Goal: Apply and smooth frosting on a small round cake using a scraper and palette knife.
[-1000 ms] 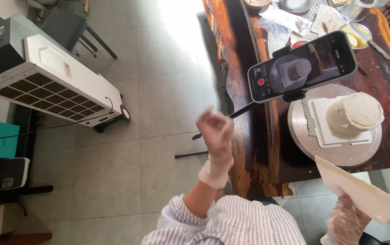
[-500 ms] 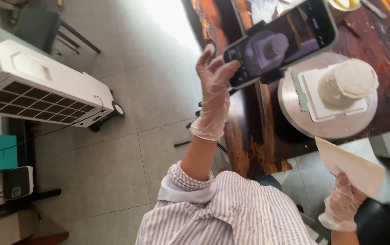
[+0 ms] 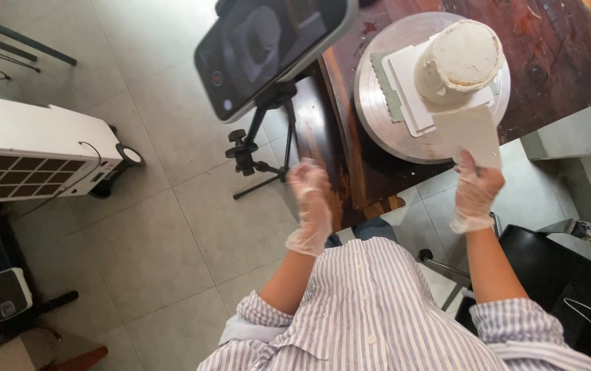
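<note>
Head view: my right hand [image 3: 475,191] gripped a flat scraper [image 3: 473,136] beside the white cake [image 3: 459,60] on the turntable [image 3: 378,103]. My left hand [image 3: 311,205] hung open, empty. I was smoothing; a gentle, steady touch seemed needed.

A home cake-decorating corner, set up for filming.

I work at a dark wooden surface [image 3: 556,48] that carries a round metal turntable [image 3: 378,103] with a small white-frosted cake [image 3: 459,58] on it. Just left of the turntable, a phone [image 3: 268,48] sits on a small black tripod [image 3: 254,148] standing on the pale tiled floor [image 3: 172,227], its screen showing the cake. Farther left of the turntable, on the same floor, is a white air cooler [image 3: 27,154]. A black chair [image 3: 563,282] is below the turntable, near me.
</note>
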